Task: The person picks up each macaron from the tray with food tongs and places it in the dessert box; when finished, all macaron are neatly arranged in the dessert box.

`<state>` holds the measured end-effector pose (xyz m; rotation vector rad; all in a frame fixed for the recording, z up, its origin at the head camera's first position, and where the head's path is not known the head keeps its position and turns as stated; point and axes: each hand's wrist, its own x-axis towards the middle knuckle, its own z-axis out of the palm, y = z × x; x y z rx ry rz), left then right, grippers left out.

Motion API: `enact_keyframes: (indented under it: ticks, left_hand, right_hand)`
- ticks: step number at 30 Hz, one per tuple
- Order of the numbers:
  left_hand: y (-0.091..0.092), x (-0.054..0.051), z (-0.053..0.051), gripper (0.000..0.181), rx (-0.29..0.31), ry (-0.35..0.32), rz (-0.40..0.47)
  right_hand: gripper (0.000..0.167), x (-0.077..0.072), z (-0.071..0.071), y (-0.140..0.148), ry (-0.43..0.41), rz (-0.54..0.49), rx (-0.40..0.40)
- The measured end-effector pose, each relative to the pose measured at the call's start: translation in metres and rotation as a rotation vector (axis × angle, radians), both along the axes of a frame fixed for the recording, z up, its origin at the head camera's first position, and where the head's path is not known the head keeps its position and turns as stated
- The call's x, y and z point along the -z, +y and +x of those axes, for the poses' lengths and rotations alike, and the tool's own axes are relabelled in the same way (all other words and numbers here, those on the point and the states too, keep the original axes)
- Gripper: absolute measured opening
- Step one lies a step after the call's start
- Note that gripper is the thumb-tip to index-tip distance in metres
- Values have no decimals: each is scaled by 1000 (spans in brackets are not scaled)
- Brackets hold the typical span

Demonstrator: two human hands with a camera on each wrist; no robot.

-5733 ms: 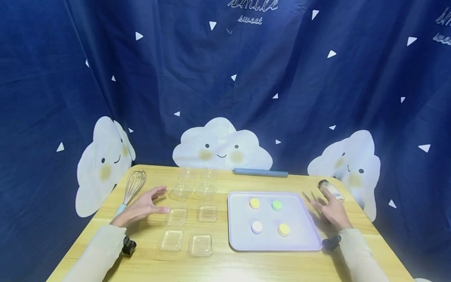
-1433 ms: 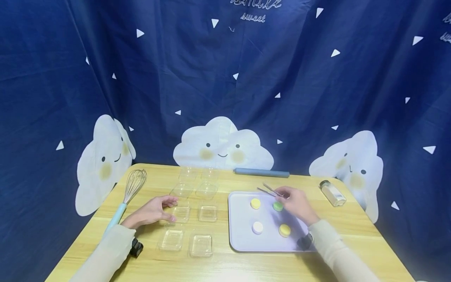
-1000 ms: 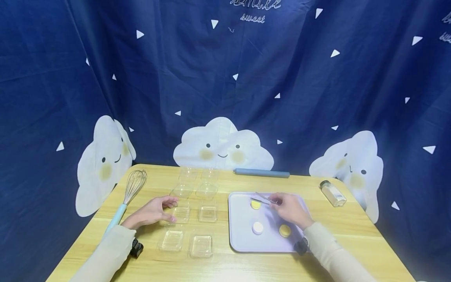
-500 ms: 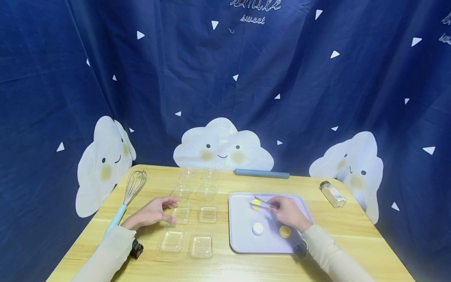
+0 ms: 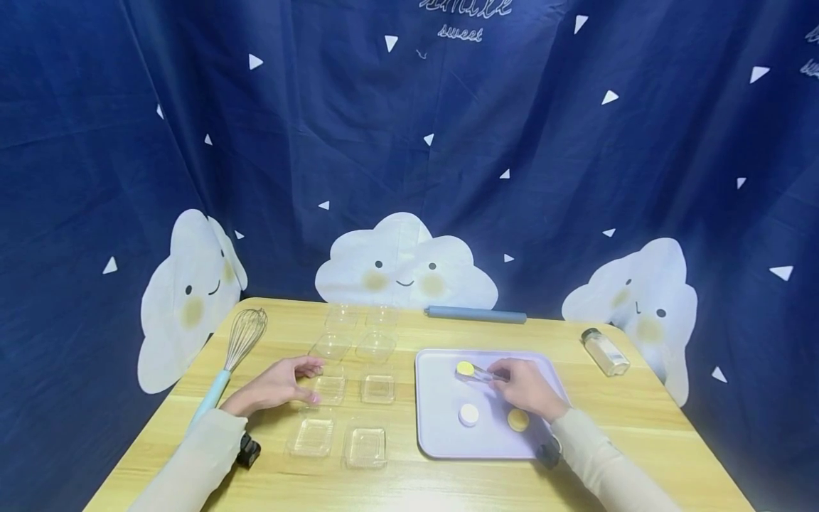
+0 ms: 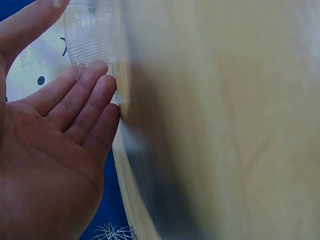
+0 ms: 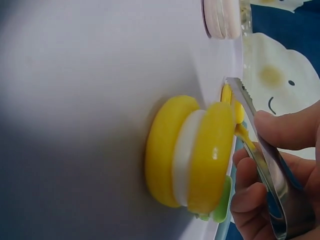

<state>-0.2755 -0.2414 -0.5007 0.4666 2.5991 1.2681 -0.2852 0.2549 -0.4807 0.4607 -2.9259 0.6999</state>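
Observation:
My right hand (image 5: 526, 387) pinches metal tongs (image 5: 481, 375) over the lilac tray (image 5: 441, 444); the tong tips lie around the back-left yellow macaron (image 5: 465, 368). In the right wrist view the tongs (image 7: 270, 160) are between thumb and fingers, their tips at that macaron, partly hidden behind a nearer yellow macaron (image 7: 187, 152). A green one (image 7: 222, 200) shows behind it. A pale macaron (image 5: 468, 414) lies on the tray too. My left hand (image 5: 275, 386), fingers apart, is beside a clear plastic box (image 5: 329, 389); in the left wrist view its fingertips touch the clear plastic (image 6: 92, 45).
Several other clear boxes (image 5: 365, 446) stand left of the tray. A whisk (image 5: 243, 338) lies at the left edge, a blue rolling pin (image 5: 475, 314) at the back, and a dark-lidded jar (image 5: 604, 352) on its side at the right.
My right hand has come from beside the jar at the right to over the tray, and the tong tips have moved onto the back-left yellow macaron. My left hand has shifted slightly right.

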Motion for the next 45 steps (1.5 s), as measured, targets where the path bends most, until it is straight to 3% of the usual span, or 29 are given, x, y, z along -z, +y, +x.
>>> enact_keyframes:
  ticks: [8, 25, 32, 38, 45]
  left_hand:
    - [0, -1, -1, 78, -5, -3, 4]
    - [1, -2, 1, 78, -5, -8, 17]
    - [0, -1, 2, 79, -7, -10, 19]
    - [1, 0, 1, 79, -9, -7, 19]
    - [-1, -1, 1, 79, -3, -3, 13]
  right_hand:
    - [17, -1, 0, -1, -15, 12, 12]
    - [5, -7, 0, 0, 99, 89, 80]
    - [6, -7, 0, -1, 93, 70, 94]
    - [14, -7, 0, 0, 132, -4, 148]
    - [21, -11, 1, -4, 231, -192, 208]
